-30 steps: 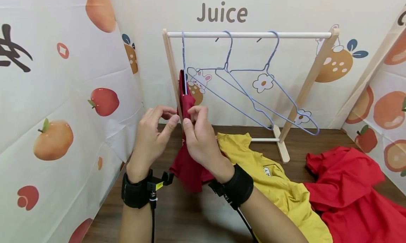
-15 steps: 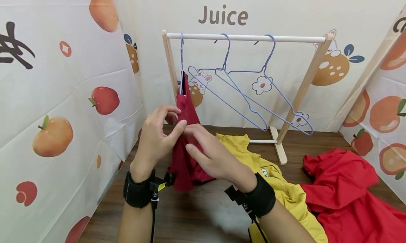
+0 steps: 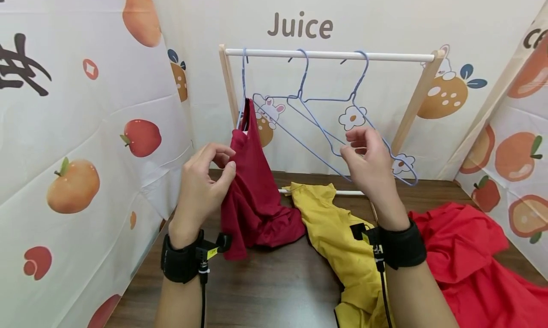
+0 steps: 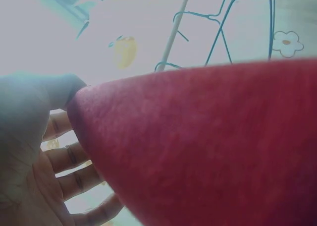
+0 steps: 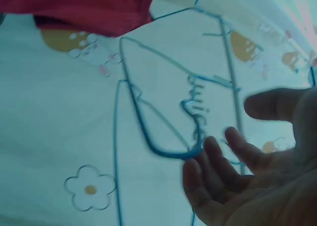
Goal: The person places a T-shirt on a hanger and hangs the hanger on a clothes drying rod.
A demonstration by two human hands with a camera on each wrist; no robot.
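pale fruit-printed backdrop [image 3: 205, 14] rises behind a brown table [image 3: 265, 290]. head view: left of centre, a plain dark red shirt [image 3: 257, 175] hangs from a blue hanger [image 3: 244, 75], creased and bunched below. the left hand [image 3: 201, 187], thumb and fingers parted, is at its edge, gripping nothing; the right hand [image 3: 370, 164], loosely curved, holds nothing. left wrist view: blurred red cloth fills the lower right. right wrist view: shirt upper left, right hand lower right, fingers apart near a bare hanger [image 5: 173, 155].

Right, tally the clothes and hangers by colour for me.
Blue hangers: 3
Dark red garment: 1
Yellow garment: 1
Bright red garment, bunched up: 1, as far as I can tell
Total: 6
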